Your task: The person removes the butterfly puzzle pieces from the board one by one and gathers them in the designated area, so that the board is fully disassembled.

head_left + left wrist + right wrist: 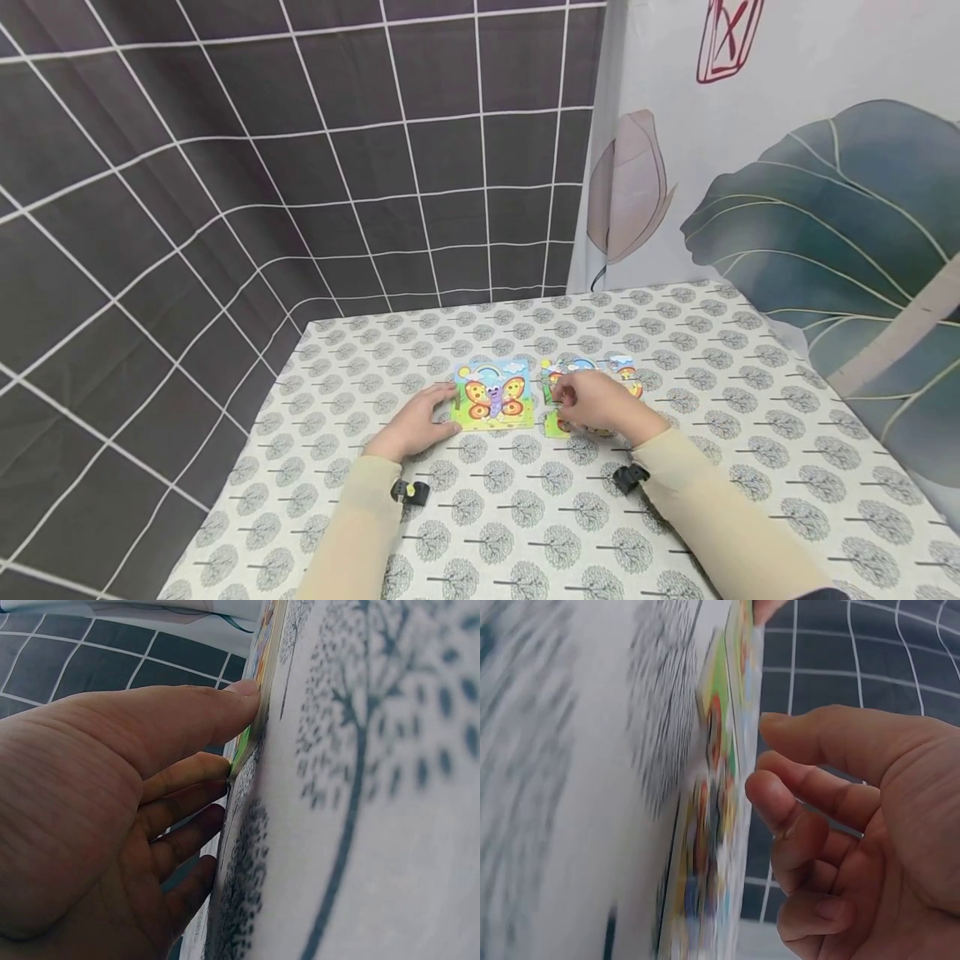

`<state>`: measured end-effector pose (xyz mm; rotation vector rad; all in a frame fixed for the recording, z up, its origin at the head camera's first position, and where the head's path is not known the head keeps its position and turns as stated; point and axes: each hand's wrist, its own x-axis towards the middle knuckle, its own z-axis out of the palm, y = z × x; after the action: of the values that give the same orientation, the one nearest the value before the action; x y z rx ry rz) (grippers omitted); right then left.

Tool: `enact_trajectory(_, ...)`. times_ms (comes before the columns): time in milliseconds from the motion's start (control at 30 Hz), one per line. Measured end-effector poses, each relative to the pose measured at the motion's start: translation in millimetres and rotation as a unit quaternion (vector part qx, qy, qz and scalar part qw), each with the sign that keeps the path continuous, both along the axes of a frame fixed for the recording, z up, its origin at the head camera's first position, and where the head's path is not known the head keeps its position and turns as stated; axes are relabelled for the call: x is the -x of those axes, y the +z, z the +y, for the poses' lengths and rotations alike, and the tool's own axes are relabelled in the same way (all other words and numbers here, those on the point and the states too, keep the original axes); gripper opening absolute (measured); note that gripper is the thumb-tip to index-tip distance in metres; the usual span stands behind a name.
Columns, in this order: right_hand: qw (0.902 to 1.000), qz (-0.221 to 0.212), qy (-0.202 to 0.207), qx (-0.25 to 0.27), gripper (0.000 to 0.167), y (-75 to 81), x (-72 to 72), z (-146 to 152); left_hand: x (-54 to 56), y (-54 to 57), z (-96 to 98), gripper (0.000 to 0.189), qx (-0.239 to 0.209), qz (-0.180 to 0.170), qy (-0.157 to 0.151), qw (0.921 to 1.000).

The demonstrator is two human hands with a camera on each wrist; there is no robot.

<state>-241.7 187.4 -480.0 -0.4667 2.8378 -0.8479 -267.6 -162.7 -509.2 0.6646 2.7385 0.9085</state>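
Note:
A picture puzzle (495,396) of a butterfly under a rainbow lies flat on the patterned cloth. At its left edge is my left hand (422,421); the thumb and forefinger, nearly straight, touch the board, as the thumb (202,712) shows in the left wrist view. My right hand (600,404) hovers over a second, broken-up butterfly picture, its fingers loosely bent. In the right wrist view, nothing shows between its thumb (825,739) and fingertips. A green corner piece (553,425) and other puzzle pieces (694,877) lie beneath, partly hidden by this hand.
The table (525,517) is covered by a cloth printed with grey trees. A dark gridded curtain (435,167) hangs behind and to the left. On the right hangs a white curtain (810,133) with large leaves.

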Motion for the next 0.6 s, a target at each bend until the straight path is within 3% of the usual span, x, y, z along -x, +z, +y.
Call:
enact_trajectory(367,0.9997,-0.013,-0.002,0.019,0.035,-9.4,11.4,-44,-1.4,1.6,1.4,0.069,0.0,-0.004,0.005,1.0)
enact_trajectory(600,0.9999,-0.008,-0.011,-0.002,0.039,-9.6,13.2,-57,-1.2,1.1,1.1,0.068,-0.002,-0.002,0.005,1.0)
